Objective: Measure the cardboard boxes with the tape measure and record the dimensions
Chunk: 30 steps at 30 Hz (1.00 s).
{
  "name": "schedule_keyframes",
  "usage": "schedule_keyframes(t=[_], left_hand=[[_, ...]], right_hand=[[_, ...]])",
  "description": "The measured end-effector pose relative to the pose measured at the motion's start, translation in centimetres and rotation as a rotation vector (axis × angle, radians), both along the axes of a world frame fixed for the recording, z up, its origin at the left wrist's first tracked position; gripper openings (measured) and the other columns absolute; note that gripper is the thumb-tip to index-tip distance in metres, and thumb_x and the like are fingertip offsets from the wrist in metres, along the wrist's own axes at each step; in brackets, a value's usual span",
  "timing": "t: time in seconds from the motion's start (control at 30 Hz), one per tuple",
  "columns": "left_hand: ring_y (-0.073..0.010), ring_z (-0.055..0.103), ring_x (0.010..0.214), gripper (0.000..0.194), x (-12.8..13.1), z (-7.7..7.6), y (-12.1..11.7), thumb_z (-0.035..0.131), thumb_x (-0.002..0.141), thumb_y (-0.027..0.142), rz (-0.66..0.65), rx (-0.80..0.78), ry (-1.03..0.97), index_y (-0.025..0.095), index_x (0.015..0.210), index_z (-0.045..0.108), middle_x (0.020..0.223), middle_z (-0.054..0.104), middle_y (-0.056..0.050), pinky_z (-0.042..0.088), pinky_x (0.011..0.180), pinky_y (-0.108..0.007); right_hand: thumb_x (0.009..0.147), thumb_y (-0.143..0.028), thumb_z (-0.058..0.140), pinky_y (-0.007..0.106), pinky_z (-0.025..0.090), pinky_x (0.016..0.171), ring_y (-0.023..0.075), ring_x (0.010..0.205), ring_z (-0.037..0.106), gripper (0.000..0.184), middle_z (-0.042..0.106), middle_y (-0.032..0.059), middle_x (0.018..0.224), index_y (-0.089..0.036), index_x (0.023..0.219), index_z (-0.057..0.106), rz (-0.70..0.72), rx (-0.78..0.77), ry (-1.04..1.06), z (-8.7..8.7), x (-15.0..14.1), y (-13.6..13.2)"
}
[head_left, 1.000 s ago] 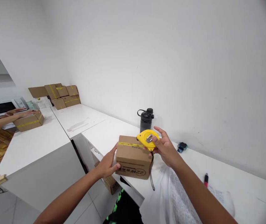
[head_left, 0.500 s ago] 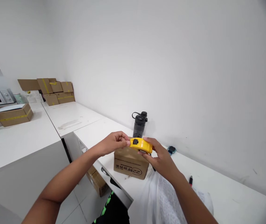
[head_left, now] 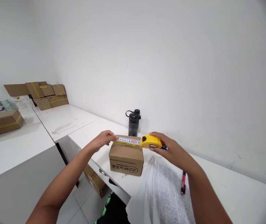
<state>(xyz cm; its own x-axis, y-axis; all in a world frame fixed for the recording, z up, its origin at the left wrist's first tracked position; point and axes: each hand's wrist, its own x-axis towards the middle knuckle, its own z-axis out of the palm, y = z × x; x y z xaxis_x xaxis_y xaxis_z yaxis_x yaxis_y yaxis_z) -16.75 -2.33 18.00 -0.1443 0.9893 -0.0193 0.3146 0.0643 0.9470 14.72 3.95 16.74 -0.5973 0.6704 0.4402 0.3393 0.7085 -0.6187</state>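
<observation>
My right hand grips a yellow tape measure, whose case sits just right of a small brown cardboard box. A short length of the metal blade, printed with numbers, stretches leftward from the case over the far part of the box top. Pinched between the thumb and fingers of my left hand is the blade's free end, near the box's upper left edge. Whether the blade touches the cardboard I cannot tell. Dark printed characters cover the box's near side.
Behind the box a black bottle stands against the wall. White crumpled sheeting and a red-black pen lie at the right front. Stacked cartons and a taped box rest on the left tables. Another carton is below.
The blade has been pulled out of the case: my right hand and the tape measure moved right, while my left hand kept its end. The view has turned slightly right.
</observation>
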Motion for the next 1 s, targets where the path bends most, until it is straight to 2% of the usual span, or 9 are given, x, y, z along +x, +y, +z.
schedule_keyframes(t=[0.17, 0.23, 0.37, 0.5, 0.67, 0.83, 0.87, 0.93, 1.0], left_hand=[[-0.0107, 0.044, 0.059, 0.051, -2.5, -2.6, 1.2, 0.074, 0.060, 0.061, 0.033, -0.138, 0.154, 0.018, 0.079, 0.055, 0.080, 0.059, -0.001, 0.036, 0.058, -0.027], [-0.0134, 0.048, 0.064, 0.055, -2.4, -3.4, 1.4, 0.072, 0.060, 0.066, 0.039, -0.137, 0.189, 0.018, 0.082, 0.055, 0.083, 0.060, -0.003, 0.037, 0.059, -0.027], [-0.0184, 0.055, 0.076, 0.058, -1.9, -4.6, 1.4, 0.065, 0.065, 0.071, 0.024, -0.160, 0.150, 0.018, 0.086, 0.054, 0.087, 0.060, -0.005, 0.040, 0.064, -0.028], [-0.0200, 0.058, 0.081, 0.057, -2.0, -5.1, 1.0, 0.065, 0.067, 0.070, -0.013, -0.176, 0.046, 0.017, 0.087, 0.055, 0.090, 0.062, -0.006, 0.044, 0.070, -0.030], [-0.0163, 0.056, 0.072, 0.048, -2.1, -4.2, -0.1, 0.067, 0.071, 0.062, -0.054, -0.083, 0.004, 0.016, 0.078, 0.057, 0.083, 0.062, -0.004, 0.044, 0.076, -0.033], [-0.0173, 0.054, 0.076, 0.037, -2.1, -1.6, -4.9, 0.059, 0.082, 0.056, 0.001, 0.192, 0.033, 0.019, 0.079, 0.059, 0.074, 0.058, -0.001, 0.042, 0.078, -0.031], [-0.0173, 0.054, 0.075, 0.036, -1.7, -1.2, -5.9, 0.058, 0.084, 0.055, -0.025, 0.268, 0.024, 0.020, 0.079, 0.057, 0.073, 0.058, -0.001, 0.042, 0.075, -0.030], [-0.0157, 0.050, 0.067, 0.040, -0.3, -1.1, -7.4, 0.058, 0.083, 0.059, -0.170, 0.379, -0.046, 0.020, 0.072, 0.050, 0.067, 0.054, 0.000, 0.040, 0.066, -0.028], [-0.0151, 0.049, 0.064, 0.044, 2.2, -1.7, -7.5, 0.058, 0.082, 0.061, -0.321, 0.394, -0.099, 0.021, 0.071, 0.045, 0.068, 0.053, -0.001, 0.040, 0.062, -0.028]], right_hand=[[0.086, -0.038, 0.056, 0.037, 0.053, 0.070, 0.0226, 0.081, 0.064, 0.038, 0.067, 0.0001, 0.100, -0.034, 0.123, 0.050, -0.020, -0.190, -0.200, -0.8, 1.1, 2.2], [0.086, -0.036, 0.055, 0.038, 0.053, 0.073, 0.0235, 0.086, 0.064, 0.041, 0.067, 0.0014, 0.106, -0.033, 0.126, 0.049, -0.011, -0.178, -0.191, -1.4, 0.5, 2.6], [0.087, -0.033, 0.054, 0.040, 0.051, 0.084, 0.0264, 0.109, 0.060, 0.048, 0.057, 0.0036, 0.133, -0.035, 0.134, 0.046, -0.048, -0.093, -0.120, -2.4, -0.5, 2.8], [0.087, -0.033, 0.054, 0.042, 0.052, 0.086, 0.0272, 0.113, 0.059, 0.051, 0.057, 0.0035, 0.135, -0.035, 0.137, 0.045, -0.035, -0.088, -0.139, -2.4, -0.5, 2.8], [0.088, -0.028, 0.050, 0.043, 0.052, 0.087, 0.0261, 0.109, 0.061, 0.042, 0.061, 0.0022, 0.129, -0.034, 0.130, 0.050, -0.011, 0.083, -0.124, -1.0, -1.1, 1.2], [0.089, -0.020, 0.048, 0.047, 0.050, 0.092, 0.0264, 0.114, 0.061, 0.043, 0.062, 0.0028, 0.129, -0.035, 0.129, 0.051, -0.034, 0.436, -0.014, 1.3, 0.7, -3.9], [0.089, -0.020, 0.050, 0.047, 0.050, 0.093, 0.0261, 0.116, 0.060, 0.043, 0.063, 0.0028, 0.129, -0.036, 0.129, 0.051, -0.039, 0.487, 0.022, 1.6, 1.5, -5.0], [0.089, -0.021, 0.052, 0.047, 0.050, 0.092, 0.0254, 0.116, 0.061, 0.038, 0.066, 0.0033, 0.125, -0.036, 0.124, 0.053, -0.049, 0.531, 0.060, 1.6, 3.2, -6.8], [0.089, -0.024, 0.053, 0.048, 0.051, 0.091, 0.0255, 0.115, 0.063, 0.025, 0.068, 0.0045, 0.121, -0.034, 0.111, 0.058, -0.100, 0.517, 0.018, 0.6, 4.7, -7.7]])
